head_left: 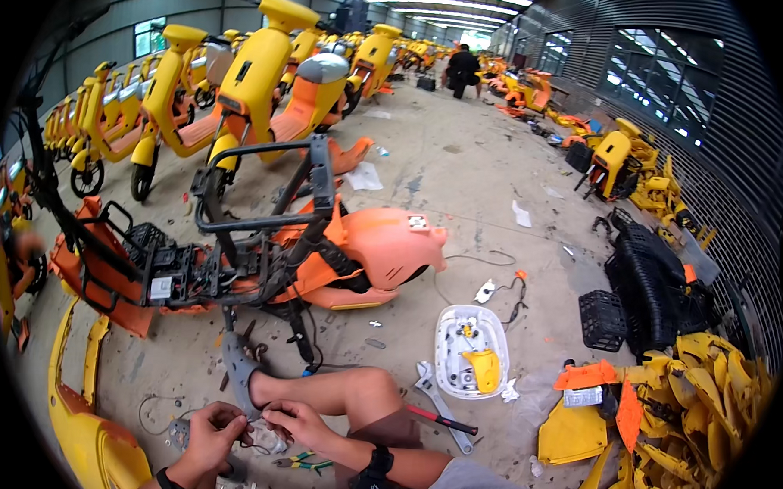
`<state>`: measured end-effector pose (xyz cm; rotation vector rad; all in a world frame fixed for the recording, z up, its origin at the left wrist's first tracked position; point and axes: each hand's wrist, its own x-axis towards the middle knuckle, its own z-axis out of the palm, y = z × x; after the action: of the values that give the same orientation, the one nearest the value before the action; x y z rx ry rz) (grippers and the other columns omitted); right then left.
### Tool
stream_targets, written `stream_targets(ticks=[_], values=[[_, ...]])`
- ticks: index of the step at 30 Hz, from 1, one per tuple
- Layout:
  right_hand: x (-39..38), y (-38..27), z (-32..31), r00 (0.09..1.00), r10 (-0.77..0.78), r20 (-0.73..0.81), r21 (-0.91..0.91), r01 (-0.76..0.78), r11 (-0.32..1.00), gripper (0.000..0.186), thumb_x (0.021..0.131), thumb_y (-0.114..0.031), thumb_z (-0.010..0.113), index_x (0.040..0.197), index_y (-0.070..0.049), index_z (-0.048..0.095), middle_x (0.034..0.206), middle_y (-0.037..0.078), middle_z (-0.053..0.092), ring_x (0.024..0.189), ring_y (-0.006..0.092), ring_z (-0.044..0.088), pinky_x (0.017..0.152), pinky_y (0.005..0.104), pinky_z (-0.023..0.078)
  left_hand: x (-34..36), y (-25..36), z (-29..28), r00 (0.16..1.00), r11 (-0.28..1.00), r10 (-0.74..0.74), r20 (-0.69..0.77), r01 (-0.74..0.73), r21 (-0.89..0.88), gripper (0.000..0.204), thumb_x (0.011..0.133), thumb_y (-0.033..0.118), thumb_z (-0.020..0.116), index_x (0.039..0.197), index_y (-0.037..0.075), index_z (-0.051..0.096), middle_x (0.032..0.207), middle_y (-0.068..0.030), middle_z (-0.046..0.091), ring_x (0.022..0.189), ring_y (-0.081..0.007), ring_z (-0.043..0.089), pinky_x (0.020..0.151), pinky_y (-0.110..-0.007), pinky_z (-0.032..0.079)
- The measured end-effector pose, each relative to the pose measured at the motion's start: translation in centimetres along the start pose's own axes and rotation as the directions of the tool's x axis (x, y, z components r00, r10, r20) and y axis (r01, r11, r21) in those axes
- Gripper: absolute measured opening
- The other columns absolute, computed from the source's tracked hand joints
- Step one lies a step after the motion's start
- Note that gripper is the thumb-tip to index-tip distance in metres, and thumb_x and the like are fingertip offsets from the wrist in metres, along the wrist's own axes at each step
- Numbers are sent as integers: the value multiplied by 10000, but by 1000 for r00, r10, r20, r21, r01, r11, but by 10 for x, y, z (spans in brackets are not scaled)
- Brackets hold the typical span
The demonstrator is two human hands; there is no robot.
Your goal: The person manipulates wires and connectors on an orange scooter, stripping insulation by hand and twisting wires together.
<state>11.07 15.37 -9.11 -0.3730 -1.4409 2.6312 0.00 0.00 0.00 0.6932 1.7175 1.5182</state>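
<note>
My left hand (pixel 215 435) and my right hand (pixel 299 426) are close together above the floor, fingertips pinched. Between them is something small, with a thin dark strand showing; its kind is too small to tell. Just beneath lies a crumpled clear plastic bag (pixel 268 438). Pliers with green and yellow handles (pixel 304 463) rest on the floor below my right wrist. Beyond my hands stands a stripped scooter (pixel 235 273) with a bare black frame and an orange rear shell (pixel 392 240).
Right of my leg lie an adjustable wrench (pixel 442 406) and a red-and-black handle (pixel 437 418). A white plastic tub (pixel 443 380) holds small parts and a yellow piece. Yellow panels (pixel 705 411) pile up at right, a yellow shell (pixel 100 446) at left. Yellow scooters (pixel 251 76) and a person (pixel 462 70) are farther back.
</note>
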Motion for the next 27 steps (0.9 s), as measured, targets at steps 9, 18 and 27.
stream_targets(ticks=[9,18,27], values=[[-91,-61,-26,987,-145,-74,60,149,987,186,933,-229,562,991,-60,611,743,-24,580,559,44,491,466,193,358,16,44,14,996,999,47,72,-48,20,75,872,-17,560,905,-81,539,736,-147,653,552,-214,639,493,-318,538],[-181,-102,-59,889,-188,-417,134,265,955,150,899,-187,598,961,-53,572,761,36,593,552,102,536,446,232,399,-18,86,6,992,989,-89,87,77,129,137,878,83,558,920,-48,551,739,-163,639,532,-253,631,398,-344,520],[-207,-81,-115,651,-520,-553,-533,204,821,122,885,-103,629,923,12,620,703,-4,600,574,33,510,516,186,401,-24,86,12,983,908,-161,91,184,-376,115,891,96,544,960,4,547,744,-121,619,499,-205,585,402,-311,492]])
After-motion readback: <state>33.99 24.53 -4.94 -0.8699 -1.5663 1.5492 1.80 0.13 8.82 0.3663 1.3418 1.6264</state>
